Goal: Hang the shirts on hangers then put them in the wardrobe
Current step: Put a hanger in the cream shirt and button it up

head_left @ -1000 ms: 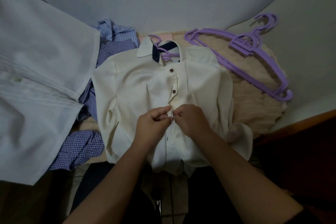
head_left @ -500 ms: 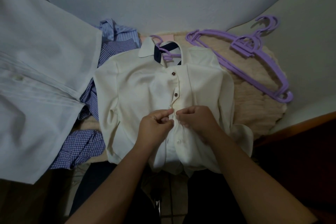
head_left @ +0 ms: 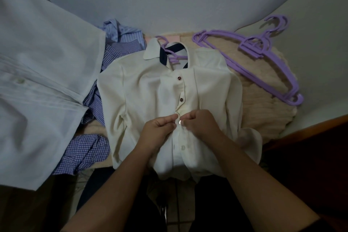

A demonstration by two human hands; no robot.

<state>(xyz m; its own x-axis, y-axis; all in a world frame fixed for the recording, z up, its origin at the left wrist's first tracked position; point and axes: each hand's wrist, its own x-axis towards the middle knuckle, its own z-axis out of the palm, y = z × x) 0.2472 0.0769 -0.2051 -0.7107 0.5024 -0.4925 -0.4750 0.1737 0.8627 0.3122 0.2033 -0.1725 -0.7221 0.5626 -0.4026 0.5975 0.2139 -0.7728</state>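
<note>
A cream shirt [head_left: 143,88] with a dark-lined collar lies front up on a beige fuzzy surface [head_left: 263,111]. A purple hanger [head_left: 174,56] sits inside it, its hook sticking out past the collar. Two dark buttons on the upper placket are fastened. My left hand [head_left: 157,132] pinches the left edge of the placket at mid-chest. My right hand [head_left: 199,123] pinches the right edge, with a pale button showing between the fingertips. Another pale button lies lower on the shirt.
Loose purple hangers [head_left: 263,62] lie at the back right. Blue striped and checked shirts [head_left: 84,154] are heaped to the left. A large white shirt [head_left: 37,81] hangs at far left. A dark wooden edge [head_left: 310,130] runs along the right.
Both hands stay pinched at the third button, shifting very slightly; a pale button now shows between the fingertips.
</note>
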